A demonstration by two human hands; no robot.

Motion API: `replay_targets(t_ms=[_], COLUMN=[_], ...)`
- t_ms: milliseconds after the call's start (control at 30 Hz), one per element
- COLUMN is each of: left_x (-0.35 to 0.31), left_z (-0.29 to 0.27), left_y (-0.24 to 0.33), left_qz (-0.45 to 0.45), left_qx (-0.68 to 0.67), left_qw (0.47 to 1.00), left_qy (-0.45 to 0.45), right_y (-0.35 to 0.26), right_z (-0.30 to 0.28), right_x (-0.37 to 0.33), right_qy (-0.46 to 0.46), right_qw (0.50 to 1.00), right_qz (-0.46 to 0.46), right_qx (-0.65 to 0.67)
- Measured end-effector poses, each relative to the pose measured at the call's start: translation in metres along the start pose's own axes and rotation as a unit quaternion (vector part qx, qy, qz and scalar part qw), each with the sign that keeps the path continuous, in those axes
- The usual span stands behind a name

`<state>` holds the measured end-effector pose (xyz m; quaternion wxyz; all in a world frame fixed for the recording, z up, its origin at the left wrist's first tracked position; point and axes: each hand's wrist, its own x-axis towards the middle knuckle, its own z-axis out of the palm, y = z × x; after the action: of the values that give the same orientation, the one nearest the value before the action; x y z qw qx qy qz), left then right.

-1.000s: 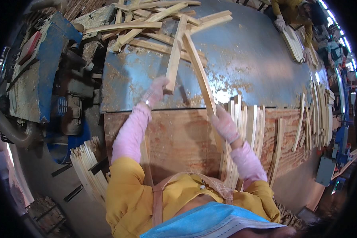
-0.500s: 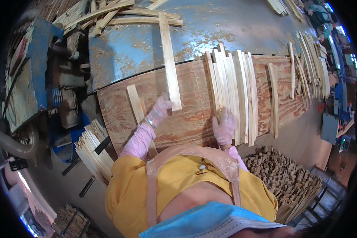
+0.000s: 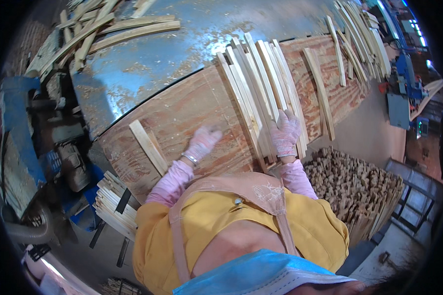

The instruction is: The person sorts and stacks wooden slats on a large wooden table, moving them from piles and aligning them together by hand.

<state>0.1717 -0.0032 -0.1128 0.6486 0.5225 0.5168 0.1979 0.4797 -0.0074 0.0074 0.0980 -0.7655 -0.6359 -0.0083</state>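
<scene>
On the brown plywood board (image 3: pixel 182 105) a row of pale wooden strips (image 3: pixel 246 93) lies side by side. My right hand (image 3: pixel 286 129), in a whitish knit glove, is closed over the near part of a strip in this row, fingers toward the far side. To the left of the row, above bare plywood, is my gloved left hand (image 3: pixel 204 143), holding nothing; its fingers are partly bent and a little blurred. Nearer my left forearm lies a separate short wooden strip (image 3: pixel 146 146).
Beyond the plywood, a blue metal table (image 3: pixel 147 64) carries sawdust and a heap of strips (image 3: pixel 133 30). Loose strips (image 3: pixel 321 93) lie farther right. A big stack of wood pieces (image 3: pixel 352 184) stands right of me, a bundle (image 3: pixel 115 201) at left. Machinery (image 3: pixel 66 142) is at far left.
The long strip that my left hand held by its near end has left that hand. My right hand has shifted onto the strips' near part. The view has turned, moving the scene leftward.
</scene>
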Motion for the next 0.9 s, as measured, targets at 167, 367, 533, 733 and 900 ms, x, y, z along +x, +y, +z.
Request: replay_targets(t_ms=[167, 367, 533, 733, 900], left_x=[0.026, 0.08, 0.135, 0.166, 0.174], left_z=[-0.053, -0.195, -0.345, -0.514, -0.55], left_y=[0.016, 0.048, 0.063, 0.062, 0.079], left_qz=[-0.018, -0.022, -0.091, -0.195, -0.195], left_qx=[-0.077, 0.182, 0.358, 0.514, 0.494], left_qw=[0.993, 0.932, 0.79, 0.621, 0.69], left_qy=[0.089, 0.312, 0.489, 0.559, 0.492], right_y=[0.037, -0.069, -0.226, -0.349, -0.379], right_z=[0.019, 0.039, 0.075, 0.157, 0.164], right_x=[-0.015, 0.086, 0.231, 0.371, 0.401], right_qy=[0.032, -0.012, -0.14, -0.132, -0.237], right_qw=[0.997, 0.993, 0.943, 0.922, 0.912], right_qz=[0.009, -0.066, -0.247, -0.361, -0.335], right_qx=[-0.072, 0.094, 0.174, 0.044, -0.008])
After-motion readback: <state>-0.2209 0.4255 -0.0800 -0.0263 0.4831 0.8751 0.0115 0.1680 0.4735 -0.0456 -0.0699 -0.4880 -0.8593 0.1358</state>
